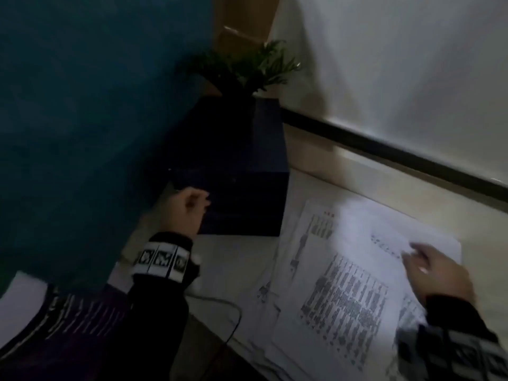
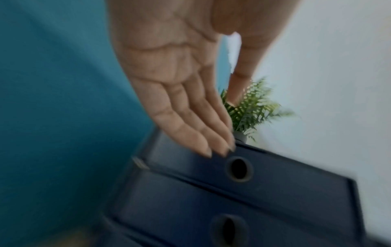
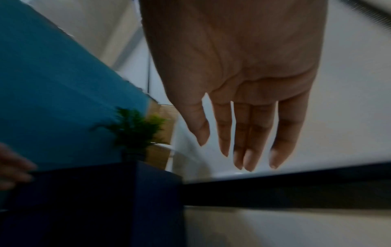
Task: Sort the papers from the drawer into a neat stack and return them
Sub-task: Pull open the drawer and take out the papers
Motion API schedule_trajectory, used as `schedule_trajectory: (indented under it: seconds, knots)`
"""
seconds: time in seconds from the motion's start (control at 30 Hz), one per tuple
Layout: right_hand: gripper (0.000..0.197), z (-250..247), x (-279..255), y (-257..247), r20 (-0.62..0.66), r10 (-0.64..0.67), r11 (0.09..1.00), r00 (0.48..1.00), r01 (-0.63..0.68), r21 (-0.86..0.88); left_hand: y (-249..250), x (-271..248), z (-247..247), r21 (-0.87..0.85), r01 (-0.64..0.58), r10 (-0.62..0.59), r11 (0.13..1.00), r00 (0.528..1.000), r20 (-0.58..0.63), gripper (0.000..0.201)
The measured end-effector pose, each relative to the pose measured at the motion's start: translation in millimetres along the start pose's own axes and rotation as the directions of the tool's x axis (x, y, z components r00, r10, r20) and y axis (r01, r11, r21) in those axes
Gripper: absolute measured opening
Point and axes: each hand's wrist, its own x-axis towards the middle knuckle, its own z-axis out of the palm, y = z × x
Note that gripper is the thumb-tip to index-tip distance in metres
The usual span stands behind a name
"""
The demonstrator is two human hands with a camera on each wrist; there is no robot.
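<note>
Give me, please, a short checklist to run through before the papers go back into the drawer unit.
1. Papers in a neat stack: not ok, spread overlapping on the floor.
2. Top drawer open: cannot tell; it looks closed or barely out.
3. Left hand free: ok, fingers straight at the top drawer's upper edge, holding nothing.
4. Right hand gripping the papers: not ok, fingers straight over the sheets.
5. Plant clear of the drawers: ok, it stands on top at the back.

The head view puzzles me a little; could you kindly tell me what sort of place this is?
Probably an office or study corner: a dark blue drawer unit beside a teal partition, printed papers spread loosely beside it, and a small potted plant on top.
</note>
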Motion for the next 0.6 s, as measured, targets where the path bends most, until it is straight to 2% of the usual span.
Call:
schedule_trajectory:
  seconds: [0.07, 0.1, 0.17, 0.23, 0.3, 0.43, 0.53, 0.6]
  knots:
    - [0.035, 22.1, 19.0, -55.2, 0.002, -0.258, 0.966, 0.966, 0.258, -0.031, 5.2, 16.3, 7.8, -0.240, 0.140, -0.140, 0.961, 0.990, 0.015, 0.022]
    - [0.036, 31.1, 28.3, -84.1, 0.030, -0.378, 0.925, 0.925, 0.379, -0.021, 4.2, 26.8, 13.7, -0.328, 0.241, -0.236, 0.913, 0.970, 0.054, 0.024]
    - [0.040, 49.2, 43.8, -143.8, 0.085, -0.572, 0.820, 0.816, 0.573, 0.016, 1.4, 41.6, 25.9, -0.465, 0.462, -0.426, 0.755, 0.885, 0.188, 0.022]
    - [0.045, 66.4, 52.7, -190.2, 0.134, -0.707, 0.705, 0.694, 0.707, 0.057, -8.9, 50.5, 38.6, -0.532, 0.581, -0.538, 0.616, 0.804, 0.254, 0.029]
    - [0.050, 84.2, 60.2, -226.1, 0.218, -0.753, 0.644, 0.621, 0.763, 0.050, -17.3, 56.2, 47.4, -0.561, 0.589, -0.586, 0.582, 0.782, 0.213, 0.036]
    - [0.053, 118.0, 71.0, -251.3, 0.448, -0.654, 0.656, 0.610, 0.752, -0.065, -49.2, 67.4, 65.4, -0.478, 0.626, -0.653, 0.616, 0.745, 0.133, 0.051]
    - [0.051, 125.3, 75.2, -251.1, 0.441, -0.678, 0.632, 0.588, 0.772, -0.059, -76.3, 62.0, 75.8, -0.454, 0.676, -0.671, 0.580, 0.712, 0.204, 0.055]
    - [0.050, 124.7, 76.1, -250.4, 0.431, -0.689, 0.621, 0.582, 0.781, -0.062, -70.2, 51.6, 76.9, -0.450, 0.706, -0.680, 0.547, 0.688, 0.253, 0.054]
